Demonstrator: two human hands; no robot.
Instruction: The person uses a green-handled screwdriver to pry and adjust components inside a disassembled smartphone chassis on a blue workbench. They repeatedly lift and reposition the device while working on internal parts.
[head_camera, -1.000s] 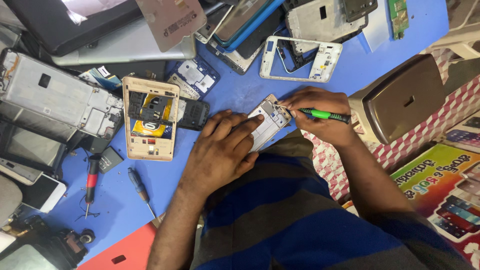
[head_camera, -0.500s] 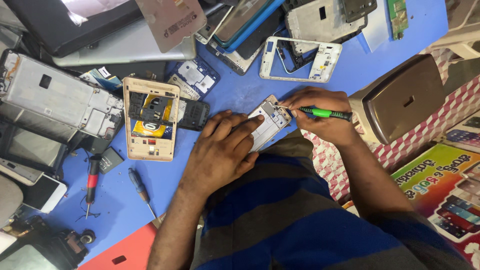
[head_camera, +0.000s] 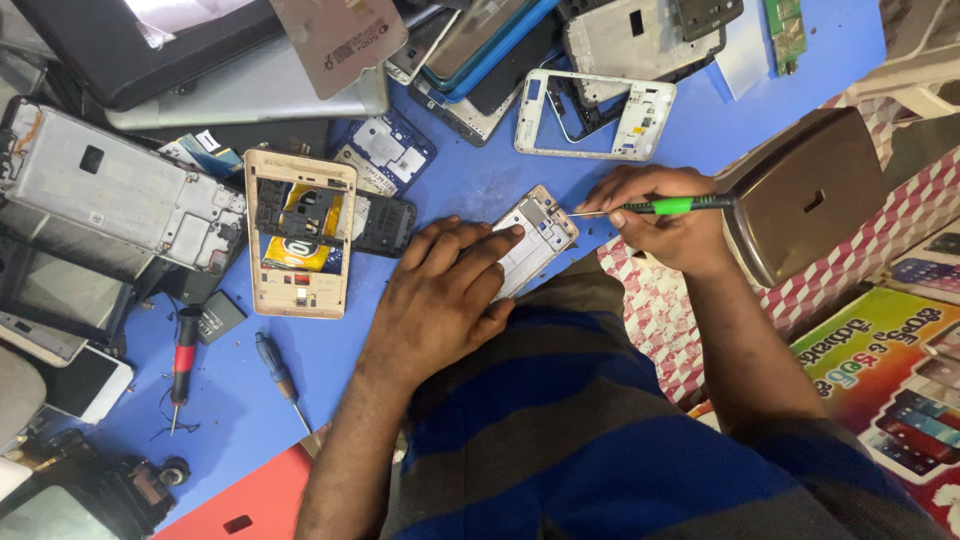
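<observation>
On the blue table (head_camera: 480, 185) lies a small opened phone body (head_camera: 535, 238), white and silver inside. My left hand (head_camera: 440, 295) lies flat over its lower half and presses it down. My right hand (head_camera: 660, 215) grips a screwdriver with a green and black handle (head_camera: 672, 206). Its thin tip touches the phone body's upper right edge.
Around it lie a beige phone frame (head_camera: 298, 235), a white phone frame (head_camera: 592, 112), a metal chassis (head_camera: 120, 195), a red-handled tool (head_camera: 182, 358), a blue-handled screwdriver (head_camera: 277, 368) and stacked covers at the back. A brown box (head_camera: 810, 190) sits right of my hand.
</observation>
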